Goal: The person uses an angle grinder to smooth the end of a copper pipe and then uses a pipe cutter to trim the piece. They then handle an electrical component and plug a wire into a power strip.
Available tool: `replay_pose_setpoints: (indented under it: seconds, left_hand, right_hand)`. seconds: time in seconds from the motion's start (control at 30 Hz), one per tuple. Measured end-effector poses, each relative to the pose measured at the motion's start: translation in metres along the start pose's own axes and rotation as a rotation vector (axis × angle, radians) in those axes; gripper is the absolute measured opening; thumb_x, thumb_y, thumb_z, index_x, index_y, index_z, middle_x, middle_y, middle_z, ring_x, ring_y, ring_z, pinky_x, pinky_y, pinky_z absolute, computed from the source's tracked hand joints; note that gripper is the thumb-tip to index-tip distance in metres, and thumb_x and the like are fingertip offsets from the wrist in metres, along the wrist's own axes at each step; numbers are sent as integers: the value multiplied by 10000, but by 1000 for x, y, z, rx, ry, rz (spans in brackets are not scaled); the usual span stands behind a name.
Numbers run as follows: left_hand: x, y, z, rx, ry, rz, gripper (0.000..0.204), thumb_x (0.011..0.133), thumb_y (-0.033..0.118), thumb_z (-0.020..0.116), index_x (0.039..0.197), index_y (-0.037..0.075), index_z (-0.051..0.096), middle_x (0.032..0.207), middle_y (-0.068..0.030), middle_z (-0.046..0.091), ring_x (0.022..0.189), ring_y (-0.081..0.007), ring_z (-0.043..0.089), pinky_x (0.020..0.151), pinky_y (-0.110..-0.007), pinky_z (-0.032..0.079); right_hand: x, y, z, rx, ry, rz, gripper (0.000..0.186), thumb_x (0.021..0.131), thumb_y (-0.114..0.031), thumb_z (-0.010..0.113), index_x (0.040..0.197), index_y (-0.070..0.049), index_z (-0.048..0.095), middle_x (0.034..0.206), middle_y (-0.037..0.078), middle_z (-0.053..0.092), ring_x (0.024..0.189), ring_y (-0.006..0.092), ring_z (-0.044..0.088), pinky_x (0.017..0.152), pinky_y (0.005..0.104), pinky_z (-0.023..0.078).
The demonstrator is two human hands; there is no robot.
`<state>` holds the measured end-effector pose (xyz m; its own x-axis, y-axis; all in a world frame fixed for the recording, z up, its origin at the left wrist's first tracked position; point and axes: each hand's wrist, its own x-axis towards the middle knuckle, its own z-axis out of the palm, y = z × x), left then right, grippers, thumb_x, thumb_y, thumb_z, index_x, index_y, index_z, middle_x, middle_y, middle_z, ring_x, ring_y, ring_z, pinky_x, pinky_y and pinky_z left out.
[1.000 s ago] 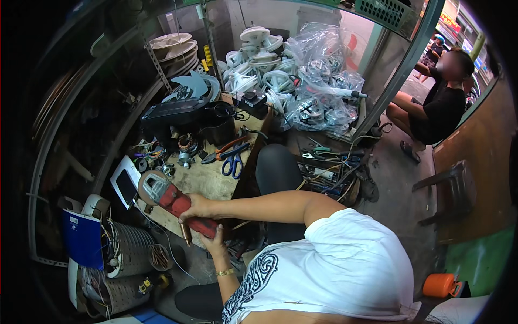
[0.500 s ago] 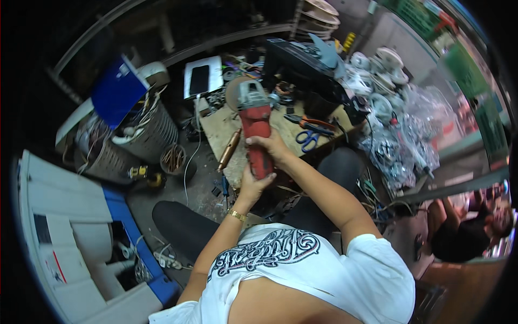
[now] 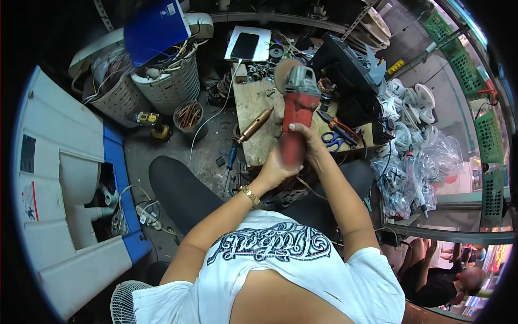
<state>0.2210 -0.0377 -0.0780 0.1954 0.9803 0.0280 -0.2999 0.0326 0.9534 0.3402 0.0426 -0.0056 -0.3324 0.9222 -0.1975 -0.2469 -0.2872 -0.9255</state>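
Observation:
A red angle grinder (image 3: 299,105) with a tan disc is gripped in both hands over the wooden work board (image 3: 251,102). My left hand (image 3: 279,167) wraps round its lower rear end, while my right hand (image 3: 306,140) closes round the middle of the body, thumb on top. A copper-coloured cylinder (image 3: 255,124) lies on the board left of the grinder. Blue-handled scissors (image 3: 333,139) and orange-handled pliers (image 3: 341,128) lie to its right. Small metal parts (image 3: 256,73) and a black phone (image 3: 245,46) on a white sheet sit at the back.
Perforated bins (image 3: 164,89) of wires, a yellow drill (image 3: 154,124) and a blue screwdriver (image 3: 229,164) are at left. Bagged white parts (image 3: 404,173) pile at right. A white-and-blue casing (image 3: 70,156) fills the far left. Another person in black (image 3: 431,278) crouches at lower right.
The view has swung round toward the left. The grinder, still in both my hands, now points away from me over the board beside the copper cylinder.

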Motion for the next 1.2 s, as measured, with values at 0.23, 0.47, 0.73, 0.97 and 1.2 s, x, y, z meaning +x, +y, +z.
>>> replay_pose_setpoints:
  seconds: [0.23, 0.47, 0.73, 0.97, 1.2]
  left_hand:
    - [-26, -30, 12, 146, 223, -149, 641, 866, 436, 754, 1205, -49, 508, 1088, -195, 645, 1003, -255, 636, 926, -372, 494]
    - [-42, -46, 14, 272, 136, -165, 510, 999, 467, 554, 1018, -34, 647, 762, -200, 660, 701, -298, 643, 703, -415, 494]
    - [-44, -45, 20, 245, 133, -228, 406, 1009, 366, 583, 975, -32, 655, 707, -110, 653, 632, -165, 606, 602, -342, 477]
    - [-30, 6, -31, 674, 246, -126, 399, 860, 381, 726, 926, -11, 690, 846, -237, 683, 815, -380, 671, 766, -459, 511]
    - [13, 8, -121, 1063, 425, -66, 473, 871, 289, 725, 1154, -28, 517, 1020, -245, 647, 923, -437, 650, 781, -519, 527]
  right_hand:
    - [14, 10, -12, -80, 139, -9, 480, 749, -120, 803, 1148, -37, 550, 961, 72, 652, 787, 186, 660, 721, 355, 574]
    - [15, 19, -17, -193, 216, -85, 454, 740, -58, 806, 1123, -42, 562, 954, 62, 650, 799, 185, 656, 707, 348, 576]
    - [19, 15, -13, -323, 172, -105, 515, 721, -46, 815, 1171, -44, 565, 984, 44, 658, 842, 169, 651, 758, 336, 561]
    - [10, -2, -33, -537, 138, -115, 518, 699, -57, 819, 1160, -64, 582, 960, 30, 648, 842, 159, 621, 799, 332, 525]
    - [-2, -5, -33, -1132, 67, -157, 786, 619, -193, 856, 1297, 45, 539, 1128, 181, 680, 1033, 287, 662, 931, 375, 507]
